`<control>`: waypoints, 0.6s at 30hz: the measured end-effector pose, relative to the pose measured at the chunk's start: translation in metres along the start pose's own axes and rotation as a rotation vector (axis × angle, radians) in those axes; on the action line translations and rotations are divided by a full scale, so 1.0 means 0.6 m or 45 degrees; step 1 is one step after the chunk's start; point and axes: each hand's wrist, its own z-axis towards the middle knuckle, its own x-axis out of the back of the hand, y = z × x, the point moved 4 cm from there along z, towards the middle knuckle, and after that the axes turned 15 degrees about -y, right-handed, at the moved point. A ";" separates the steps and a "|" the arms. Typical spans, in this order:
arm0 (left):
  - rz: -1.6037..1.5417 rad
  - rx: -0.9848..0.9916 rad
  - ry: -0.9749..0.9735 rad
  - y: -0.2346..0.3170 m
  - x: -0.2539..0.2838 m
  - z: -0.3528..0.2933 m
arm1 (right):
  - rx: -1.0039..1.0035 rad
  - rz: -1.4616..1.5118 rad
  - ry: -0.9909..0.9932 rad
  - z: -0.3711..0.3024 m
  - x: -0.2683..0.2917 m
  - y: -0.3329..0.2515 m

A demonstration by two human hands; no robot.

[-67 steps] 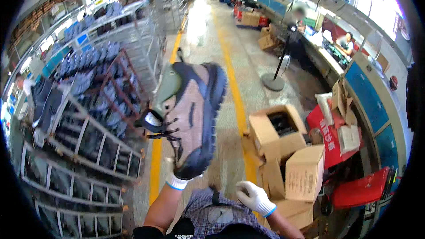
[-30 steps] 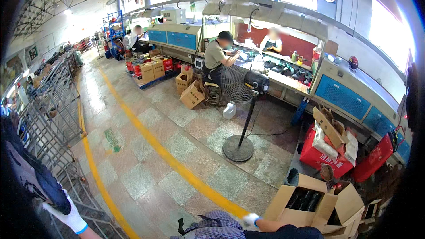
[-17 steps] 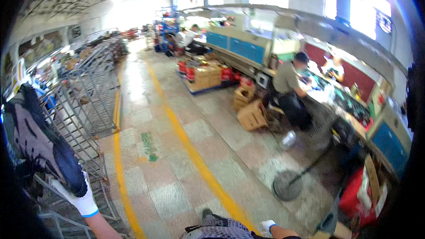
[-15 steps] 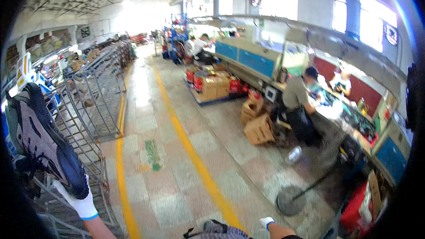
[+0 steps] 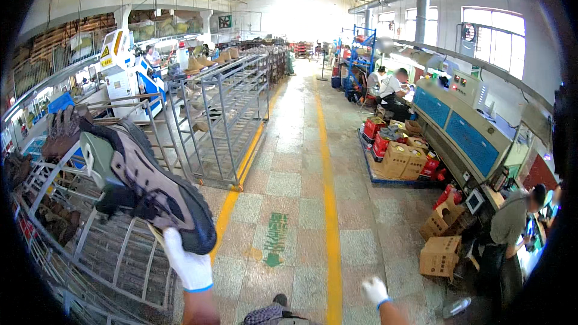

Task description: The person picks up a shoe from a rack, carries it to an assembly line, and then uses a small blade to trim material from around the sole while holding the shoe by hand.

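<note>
My left hand [image 5: 185, 260], in a white knit glove with a blue cuff edge, grips a hiking shoe [image 5: 158, 188] by one end. The shoe is taupe and black with a dark sole and a grey-green part. It is held up at the left, in front of a metal shoe rack [image 5: 114, 253]. My right hand [image 5: 374, 290], gloved the same way, hangs low over the walkway with its fingers curled in. Nothing shows in it.
Brown shoes [image 5: 60, 219] lie on the near rack. Another rack [image 5: 226, 126] runs along the left yellow line. On the right are a pallet [image 5: 391, 182] with boxes and red cans, cardboard boxes [image 5: 439, 257] and a seated person [image 5: 512, 219]. A white-blue machine [image 5: 126, 84] stands at left.
The view has swung left, so the racks and the held shoe sit further into the picture. My left hand keeps its hold on the shoe. More of my right hand shows.
</note>
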 end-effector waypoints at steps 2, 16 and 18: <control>0.000 0.023 -0.105 -0.100 -0.013 0.061 | -0.014 -0.315 0.014 0.047 -0.046 0.139; -0.125 0.104 0.042 -0.675 0.012 0.476 | -0.809 0.063 -0.474 0.493 -0.046 0.221; -0.148 0.134 0.075 -0.746 -0.001 0.517 | -0.698 -0.192 -0.482 0.645 0.023 0.273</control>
